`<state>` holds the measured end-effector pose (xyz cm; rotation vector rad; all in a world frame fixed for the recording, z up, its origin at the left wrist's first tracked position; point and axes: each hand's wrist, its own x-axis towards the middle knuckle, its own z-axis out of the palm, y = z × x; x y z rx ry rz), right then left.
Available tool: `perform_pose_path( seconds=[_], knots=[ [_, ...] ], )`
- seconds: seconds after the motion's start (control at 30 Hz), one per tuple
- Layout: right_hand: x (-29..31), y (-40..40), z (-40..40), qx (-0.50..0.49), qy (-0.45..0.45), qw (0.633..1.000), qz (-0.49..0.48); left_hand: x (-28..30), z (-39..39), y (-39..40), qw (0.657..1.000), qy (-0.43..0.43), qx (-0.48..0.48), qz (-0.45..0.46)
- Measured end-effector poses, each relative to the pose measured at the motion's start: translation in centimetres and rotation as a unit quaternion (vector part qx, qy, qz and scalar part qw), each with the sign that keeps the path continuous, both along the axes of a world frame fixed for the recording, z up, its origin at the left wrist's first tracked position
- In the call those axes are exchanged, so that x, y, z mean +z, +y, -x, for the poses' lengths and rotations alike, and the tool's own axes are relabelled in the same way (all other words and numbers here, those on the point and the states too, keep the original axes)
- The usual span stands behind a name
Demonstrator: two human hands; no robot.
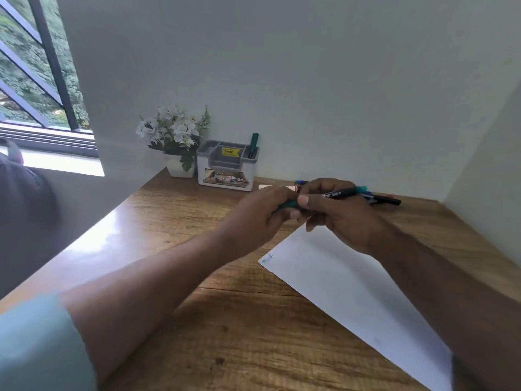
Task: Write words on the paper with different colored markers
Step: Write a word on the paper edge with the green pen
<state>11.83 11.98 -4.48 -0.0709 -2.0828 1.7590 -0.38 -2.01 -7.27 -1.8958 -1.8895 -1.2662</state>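
Both hands meet above the paper [352,283]: left hand [262,213] grips green cap [287,205], right hand [335,210] holds marker [341,193] — likely capping or uncapping.

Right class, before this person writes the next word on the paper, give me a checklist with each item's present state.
1. Marker held in right hand: ok.
2. Green cap gripped by left hand: ok.
3. Cap fully off or on: cannot tell.
4. Paper flat on the wooden desk: ok.
5. Blank space on paper: ok.
6. Other markers lying near the wall: ok.
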Motion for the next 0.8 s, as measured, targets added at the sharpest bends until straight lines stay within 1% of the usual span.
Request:
perform_pose_path(
  seconds=[0.07, 0.13, 0.2, 0.23, 0.3, 0.37, 0.4, 0.5, 0.57, 0.67, 0.8],
  knots=[
    [-0.9, -0.2, -0.4, 0.026, -0.002, 0.999, 0.02, 0.0, -0.5, -0.8, 0.998, -0.041, -0.044, 0.031],
    [-1.8, -0.5, -0.2, 0.028, 0.002, 0.999, 0.043, 0.4, 0.1, -1.3, 0.989, -0.084, -0.069, 0.095],
    [-2.5, 0.0, 0.0, -0.003, 0.006, 0.995, 0.1, 1.1, 2.1, -1.7, 0.972, -0.091, -0.04, 0.211],
    [-2.7, 0.6, -0.1, -0.023, 0.01, 0.991, 0.131, 1.3, 3.2, -2.1, 0.963, -0.09, -0.021, 0.252],
    [-2.9, 1.5, -0.2, -0.054, 0.008, 0.984, 0.171, 1.2, 4.9, -2.7, 0.956, -0.112, 0.013, 0.272],
    [-3.2, 1.4, 0.1, -0.05, -0.015, 0.982, 0.179, 0.7, 5.2, -2.3, 0.949, -0.151, 0.021, 0.275],
    [-3.4, 1.2, 0.4, -0.044, -0.026, 0.984, 0.171, 0.5, 4.9, -1.9, 0.946, -0.157, 0.016, 0.283],
    [-3.8, 0.5, 1.6, -0.021, -0.021, 0.989, 0.145, 0.1, 4.4, -0.9, 0.937, -0.097, 0.007, 0.335],
    [-3.9, 0.2, 1.8, -0.027, -0.036, 0.991, 0.125, 0.0, 4.4, -0.9, 0.929, -0.074, 0.009, 0.362],
    [-4.3, -0.2, 1.6, -0.035, -0.06, 0.995, 0.067, -0.1, 4.4, -0.9, 0.926, -0.079, 0.009, 0.368],
    [-4.5, -0.6, 1.4, -0.013, -0.082, 0.996, -0.029, -0.2, 4.6, -0.7, 0.928, -0.085, 0.003, 0.364]
  ],
)
